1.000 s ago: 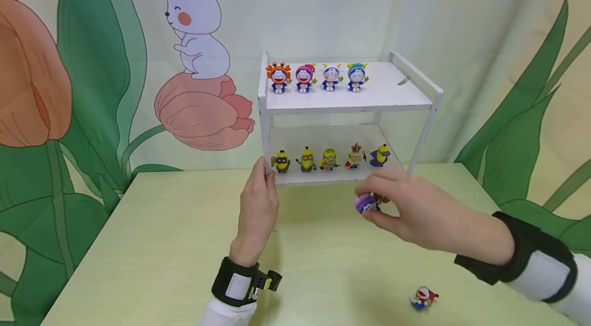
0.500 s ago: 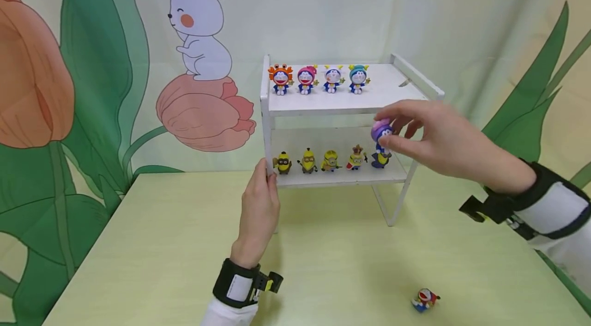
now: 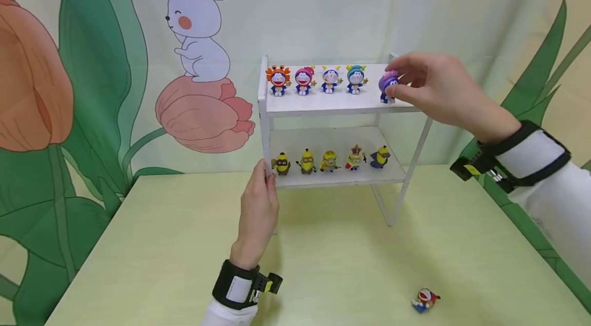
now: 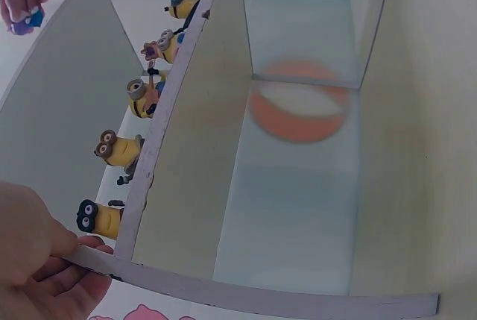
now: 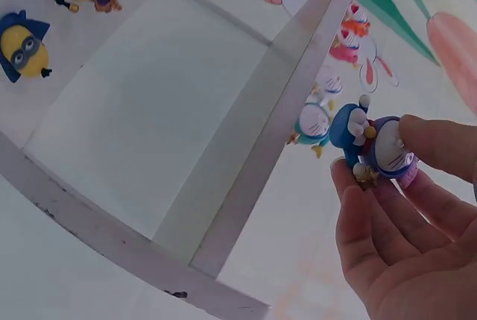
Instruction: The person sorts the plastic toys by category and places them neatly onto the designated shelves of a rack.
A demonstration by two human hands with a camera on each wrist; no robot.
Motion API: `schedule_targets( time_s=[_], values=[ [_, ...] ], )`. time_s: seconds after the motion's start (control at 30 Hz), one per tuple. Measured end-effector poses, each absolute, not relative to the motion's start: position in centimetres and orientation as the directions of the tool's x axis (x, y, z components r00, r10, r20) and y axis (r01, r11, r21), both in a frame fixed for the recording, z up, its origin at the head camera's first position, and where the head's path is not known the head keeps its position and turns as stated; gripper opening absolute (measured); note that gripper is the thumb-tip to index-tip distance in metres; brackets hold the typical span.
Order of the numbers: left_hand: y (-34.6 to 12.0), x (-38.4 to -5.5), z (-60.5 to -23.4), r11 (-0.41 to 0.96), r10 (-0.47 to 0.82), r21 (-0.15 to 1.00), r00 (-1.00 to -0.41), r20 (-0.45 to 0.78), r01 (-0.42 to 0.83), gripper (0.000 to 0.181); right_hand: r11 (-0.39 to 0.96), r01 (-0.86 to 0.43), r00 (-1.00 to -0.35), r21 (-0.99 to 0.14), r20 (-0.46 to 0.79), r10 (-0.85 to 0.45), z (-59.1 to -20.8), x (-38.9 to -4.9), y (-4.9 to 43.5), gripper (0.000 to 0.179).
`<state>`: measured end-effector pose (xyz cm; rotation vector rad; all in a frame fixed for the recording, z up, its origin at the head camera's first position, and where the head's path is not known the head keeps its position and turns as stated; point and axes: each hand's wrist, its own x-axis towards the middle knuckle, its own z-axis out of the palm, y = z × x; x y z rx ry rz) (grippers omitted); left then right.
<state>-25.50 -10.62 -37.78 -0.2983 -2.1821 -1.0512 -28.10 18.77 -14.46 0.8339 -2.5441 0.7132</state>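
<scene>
My right hand (image 3: pixel 436 87) pinches a small blue cat figurine with a purple hat (image 3: pixel 388 82) at the top shelf's front, right of the figurine row; whether its base touches the shelf I cannot tell. In the right wrist view the figurine (image 5: pixel 376 145) sits between thumb and fingertips. My left hand (image 3: pixel 259 208) grips the left front post of the white two-tier shelf (image 3: pixel 323 105), fingers curled round it in the left wrist view (image 4: pixel 45 260). On the top tier stand several cat figurines, among them one in an orange crab hat (image 3: pixel 278 80) and one in a teal hat (image 3: pixel 355 79).
Several yellow minion figurines, one with a crown (image 3: pixel 355 157), line the lower tier. A red-hatted cat figurine (image 3: pixel 425 300) lies on the pale green table (image 3: pixel 161 254) at the front right. A printed curtain (image 3: pixel 323 13) hangs behind the shelf.
My right hand has lifted the purple-hatted figurine from below the lower tier up to the top tier, turning it upright. My left hand stays on the post.
</scene>
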Motion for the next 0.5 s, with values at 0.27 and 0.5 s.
schedule_targets(
  time_s=[0.27, 0.5],
  values=[
    [-10.5, -25.5, -37.7, 0.645, -0.086, 0.601, -0.736, 0.672, 0.473, 0.028, 0.778, -0.5, -0.839, -0.38, 0.434, -0.327, -14.0, -30.4, 18.8, 0.038],
    [-10.6, -25.5, -37.8, 0.649, -0.088, 0.598, -0.735, 0.673, 0.47, 0.028, 0.798, -0.411, -0.887, -0.44, 0.395, -0.239, -14.0, -31.6, 18.6, 0.043]
  ],
)
